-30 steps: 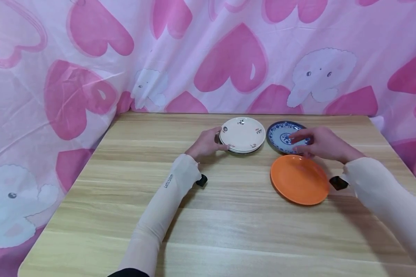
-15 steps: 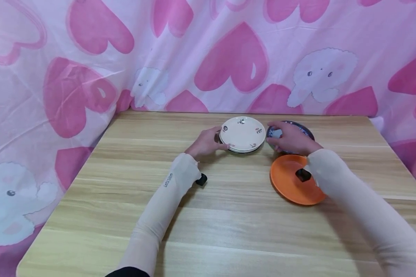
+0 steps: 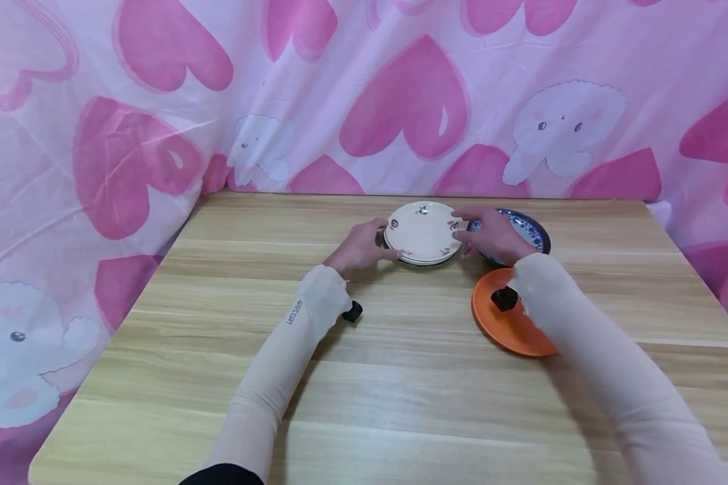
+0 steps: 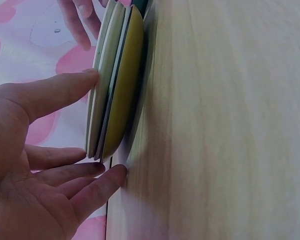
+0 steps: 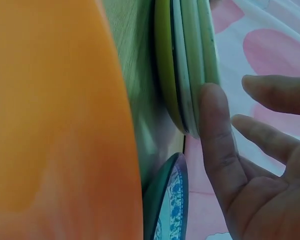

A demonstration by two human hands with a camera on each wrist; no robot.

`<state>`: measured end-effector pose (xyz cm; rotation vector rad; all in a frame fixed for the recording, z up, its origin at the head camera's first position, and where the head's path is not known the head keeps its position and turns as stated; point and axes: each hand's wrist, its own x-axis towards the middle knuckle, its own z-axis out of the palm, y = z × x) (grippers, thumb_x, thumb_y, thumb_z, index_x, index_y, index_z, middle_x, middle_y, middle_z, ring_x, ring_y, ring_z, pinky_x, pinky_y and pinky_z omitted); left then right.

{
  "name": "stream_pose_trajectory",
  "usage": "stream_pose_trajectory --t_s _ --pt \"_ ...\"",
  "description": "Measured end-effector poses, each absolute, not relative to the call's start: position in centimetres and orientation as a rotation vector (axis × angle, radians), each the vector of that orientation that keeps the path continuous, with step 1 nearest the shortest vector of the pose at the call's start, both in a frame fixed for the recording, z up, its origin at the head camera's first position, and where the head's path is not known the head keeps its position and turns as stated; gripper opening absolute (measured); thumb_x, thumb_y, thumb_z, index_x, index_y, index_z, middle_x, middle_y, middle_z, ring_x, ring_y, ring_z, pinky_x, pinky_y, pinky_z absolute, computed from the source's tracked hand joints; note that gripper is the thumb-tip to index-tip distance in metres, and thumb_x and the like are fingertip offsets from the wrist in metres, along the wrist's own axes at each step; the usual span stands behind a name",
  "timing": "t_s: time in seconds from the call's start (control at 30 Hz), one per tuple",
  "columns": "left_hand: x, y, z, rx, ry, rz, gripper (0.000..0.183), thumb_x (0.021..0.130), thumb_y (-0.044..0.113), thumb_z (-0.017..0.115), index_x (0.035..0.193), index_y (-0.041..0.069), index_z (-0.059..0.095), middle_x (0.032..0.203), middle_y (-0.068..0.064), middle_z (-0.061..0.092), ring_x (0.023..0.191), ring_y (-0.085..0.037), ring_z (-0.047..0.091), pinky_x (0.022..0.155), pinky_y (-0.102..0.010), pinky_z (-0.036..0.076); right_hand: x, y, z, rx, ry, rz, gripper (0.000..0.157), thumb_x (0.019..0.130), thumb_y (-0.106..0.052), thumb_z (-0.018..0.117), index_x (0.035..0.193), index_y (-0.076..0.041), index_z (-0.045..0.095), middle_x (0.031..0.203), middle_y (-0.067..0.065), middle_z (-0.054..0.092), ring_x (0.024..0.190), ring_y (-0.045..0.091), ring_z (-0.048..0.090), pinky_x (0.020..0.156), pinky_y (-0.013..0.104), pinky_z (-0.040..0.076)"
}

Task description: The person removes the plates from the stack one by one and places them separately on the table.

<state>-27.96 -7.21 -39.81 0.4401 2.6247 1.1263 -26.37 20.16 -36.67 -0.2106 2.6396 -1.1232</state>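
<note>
A stack of plates [image 3: 423,232] sits at the back of the table, a white plate with small flower prints on top. The left wrist view shows a yellow underside [image 4: 124,85] at the bottom of the stack. My left hand [image 3: 359,248] is at the stack's left side, its thumb touching the rim and its fairly straight fingers beside the edge. My right hand [image 3: 491,234] reaches the stack's right side. In the right wrist view its thumb [image 5: 217,130] touches the rim while the other fingers stand spread, apart from the rim.
A blue-and-white patterned plate [image 3: 530,229] lies right of the stack, partly behind my right hand. In front of it lies an orange plate [image 3: 509,330], partly covered by my right wrist and sleeve. A pink heart-print cloth [image 3: 400,101] hangs behind the wooden table [image 3: 400,404].
My right hand has moved left from above the blue-and-white and orange plates to the right rim of the stack. My left hand has stayed at the stack's left side.
</note>
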Motion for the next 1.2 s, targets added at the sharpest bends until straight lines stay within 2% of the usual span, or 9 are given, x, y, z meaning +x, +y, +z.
stream_pose_trajectory --t_s 0.2,0.4,0.67,0.97,1.2 --pt "-28.1 -7.2 -39.7 0.470 2.656 1.086 0.062 0.086 0.025 0.080 0.138 0.006 0.053 0.127 -0.010 0.061 0.114 -0.022 0.053 0.108 -0.038 0.045 -26.7 19.9 -36.8 -0.159 2.645 -1.155 0.050 0.101 -0.016 0.058 0.149 -0.010 0.047 0.149 0.022 0.044 0.079 0.022 0.069 0.079 0.039 0.063" --pt "-28.1 -7.2 -39.6 0.479 2.667 1.085 0.062 0.087 0.023 0.079 0.139 0.005 0.053 0.135 -0.011 0.060 0.122 -0.023 0.053 0.114 -0.038 0.042 -26.8 19.4 -37.0 -0.094 2.649 -1.152 0.051 0.098 -0.014 0.062 0.147 -0.011 0.050 0.148 0.021 0.046 0.074 0.019 0.068 0.075 0.034 0.062" --pt "-28.1 -7.1 -39.6 0.482 2.656 1.082 0.063 0.087 0.023 0.079 0.142 0.005 0.053 0.143 -0.011 0.057 0.132 -0.024 0.051 0.119 -0.039 0.039 -26.9 19.1 -37.3 -0.004 2.596 -1.167 0.056 0.096 -0.014 0.066 0.150 -0.011 0.047 0.137 0.025 0.050 0.068 0.015 0.066 0.069 0.027 0.061" --pt "-28.2 -7.0 -39.6 0.487 2.638 1.084 0.063 0.090 0.024 0.076 0.145 0.008 0.052 0.154 -0.009 0.050 0.147 -0.025 0.040 0.126 -0.039 0.029 -26.9 19.3 -37.5 0.049 2.521 -1.259 0.062 0.094 -0.008 0.067 0.152 -0.009 0.043 0.142 0.026 0.045 0.061 0.009 0.064 0.067 0.025 0.061" --pt "-28.1 -7.0 -39.8 0.486 2.659 1.051 0.064 0.088 0.027 0.077 0.144 0.009 0.053 0.151 -0.009 0.053 0.143 -0.025 0.045 0.123 -0.039 0.033 -26.9 19.3 -37.5 0.098 2.486 -1.328 0.064 0.094 -0.004 0.066 0.153 -0.010 0.042 0.153 0.025 0.037 0.062 0.010 0.065 0.068 0.027 0.062"
